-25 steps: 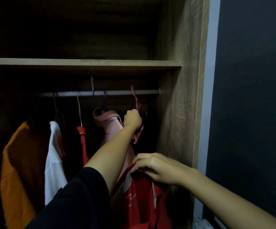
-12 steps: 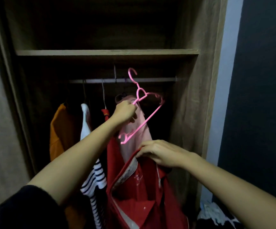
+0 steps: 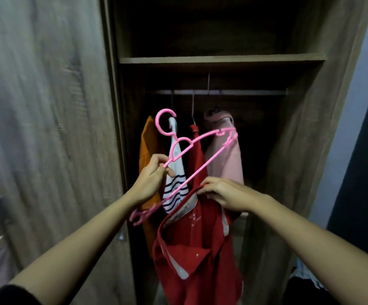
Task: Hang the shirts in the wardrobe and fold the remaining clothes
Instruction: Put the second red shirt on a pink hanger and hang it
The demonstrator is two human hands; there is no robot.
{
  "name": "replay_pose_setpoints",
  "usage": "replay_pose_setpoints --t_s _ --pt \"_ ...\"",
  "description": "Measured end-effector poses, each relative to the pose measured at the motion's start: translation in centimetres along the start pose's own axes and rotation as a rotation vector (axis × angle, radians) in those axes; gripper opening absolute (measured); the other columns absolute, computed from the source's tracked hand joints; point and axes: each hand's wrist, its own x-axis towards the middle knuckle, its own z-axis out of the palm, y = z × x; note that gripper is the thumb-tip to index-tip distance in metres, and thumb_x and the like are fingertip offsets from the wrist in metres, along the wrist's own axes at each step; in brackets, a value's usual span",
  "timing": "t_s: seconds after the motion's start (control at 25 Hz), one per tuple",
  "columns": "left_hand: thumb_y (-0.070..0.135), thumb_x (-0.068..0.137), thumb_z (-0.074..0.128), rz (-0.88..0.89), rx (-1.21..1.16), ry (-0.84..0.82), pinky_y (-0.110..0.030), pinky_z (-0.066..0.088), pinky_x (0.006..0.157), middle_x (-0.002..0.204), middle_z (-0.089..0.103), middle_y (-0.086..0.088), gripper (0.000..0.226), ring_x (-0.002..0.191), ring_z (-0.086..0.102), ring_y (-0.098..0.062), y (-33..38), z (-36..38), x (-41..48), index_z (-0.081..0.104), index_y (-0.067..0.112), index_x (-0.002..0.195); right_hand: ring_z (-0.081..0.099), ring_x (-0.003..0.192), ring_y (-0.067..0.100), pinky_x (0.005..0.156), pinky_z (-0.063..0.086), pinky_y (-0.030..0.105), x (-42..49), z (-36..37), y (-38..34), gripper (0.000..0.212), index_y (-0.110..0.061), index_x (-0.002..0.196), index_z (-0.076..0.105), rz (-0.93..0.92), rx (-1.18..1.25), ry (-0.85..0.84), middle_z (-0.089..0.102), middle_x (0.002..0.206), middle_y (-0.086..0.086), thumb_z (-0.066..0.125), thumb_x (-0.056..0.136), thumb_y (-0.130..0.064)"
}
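Position: both hands are raised in front of the open wardrobe.

Left hand – thumb and fingers pinch one arm of the pink hanger just below its neck. The hanger is off the rail, well below it, and tilted, with the hook pointing up and to the left and the far end slanting up to the right.

Right hand – the fingers are curled over the top edge of the red shirt, gripping it near the collar. The shirt hangs freely below this hand. The lower bar of the hanger passes just beside the gripped edge; whether they touch cannot be told.

Four garments hang on the rail, under the shelf. From left to right:
- an orange top
- a white top with dark stripes
- a red garment
- a pink garment

The wardrobe door stands at the left.
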Motion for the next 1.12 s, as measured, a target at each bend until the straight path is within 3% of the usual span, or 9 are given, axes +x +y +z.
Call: replay_pose_setpoints --t_s 0.12,0.2,0.28,0.44,0.56,0.68,0.76,0.84,1.12 --pt "0.016 0.095 0.044 -0.033 0.230 0.105 -0.030 0.043 0.071 0.079 0.063 -0.002 0.015 0.066 0.055 -0.011 0.0 -3.1 -2.4 0.053 0.021 0.106 0.049 0.121 0.020 0.104 0.037 0.031 0.9 1.0 -1.0 0.041 -0.014 0.129 0.056 0.089 0.002 -0.033 0.048 0.133 0.004 0.053 0.089 -0.003" --pt "0.029 0.095 0.052 0.040 0.354 0.163 -0.024 0.043 0.075 0.084 0.066 0.010 0.021 0.076 0.058 0.001 0.3 -5.9 -4.6 0.063 0.019 0.109 0.045 0.126 0.019 0.107 0.035 0.029 1.5 1.8 -1.7 0.053 -0.013 0.133 0.051 0.146 0.046 -0.082 0.043 0.137 0.003 0.052 0.082 0.003" --pt "0.032 0.093 0.056 0.053 0.345 0.167 -0.013 0.039 0.063 0.064 0.061 0.025 0.018 0.063 0.051 0.013 -0.3 -9.1 -7.1 0.069 0.021 0.097 0.041 0.130 0.019 0.109 0.032 0.027 2.2 2.6 -2.7 0.066 -0.011 0.136 0.046 0.205 0.093 -0.138 0.038 0.141 0.004 0.051 0.074 0.008" --pt "0.060 0.074 0.064 -0.067 -0.011 0.048 -0.009 0.026 0.042 0.045 0.040 0.011 0.038 0.043 0.033 0.000 -2.2 -14.8 -13.0 0.076 0.026 0.082 0.048 0.124 0.027 0.102 0.043 0.041 3.5 4.1 -3.9 0.075 -0.022 0.138 0.042 0.324 0.138 -0.147 0.038 0.142 0.005 0.044 0.065 -0.005" --pt "0.018 0.091 0.058 -0.173 -0.030 0.070 -0.011 0.021 0.040 0.043 0.033 0.009 0.020 0.042 0.027 -0.001 -3.4 -16.2 -15.1 0.074 0.015 0.081 0.058 0.099 0.037 0.081 0.052 0.047 4.0 5.0 -4.3 0.069 -0.018 0.128 0.046 0.320 0.220 -0.045 0.052 0.117 0.010 0.038 0.060 -0.010" --pt "0.008 0.092 0.056 -0.215 -0.051 0.086 -0.010 0.021 0.040 0.043 0.032 0.009 0.019 0.041 0.026 -0.001 -4.4 -16.7 -15.7 0.073 0.011 0.083 0.054 0.105 0.022 0.075 0.048 0.017 4.2 3.8 -5.7 0.061 -0.006 0.131 0.045 0.372 0.351 0.006 0.046 0.127 0.009 0.039 0.072 0.008" --pt "0.026 0.087 0.063 -0.203 -0.044 0.069 -0.010 0.025 0.042 0.045 0.037 0.009 0.018 0.043 0.031 -0.001 -5.0 -17.0 -15.8 0.077 0.018 0.079 0.046 0.119 0.016 0.091 0.039 0.010 4.2 3.0 -5.8 0.064 -0.002 0.134 0.044 0.319 0.351 -0.001 0.038 0.134 0.009 0.039 0.071 0.010" --pt "0.030 0.088 0.064 -0.181 0.070 0.034 -0.009 0.031 0.047 0.048 0.048 0.013 0.017 0.048 0.039 0.000 -5.7 -17.0 -15.7 0.077 0.025 0.079 0.039 0.133 0.023 0.110 0.028 0.020 4.3 2.4 -6.2 0.066 0.004 0.135 0.041 0.299 0.395 -0.009 0.034 0.138 0.015 0.038 0.071 0.021" --pt "0.032 0.086 0.064 0.026 0.208 0.077 -0.002 0.039 0.068 0.068 0.061 0.041 0.025 0.071 0.053 0.024 -4.4 -10.3 -13.1 0.075 0.012 0.095 0.037 0.131 0.023 0.107 0.026 0.020 6.8 0.7 -11.4 0.061 -0.002 0.136 0.043 0.205 0.290 0.060 0.034 0.140 0.013 0.044 0.077 0.013"
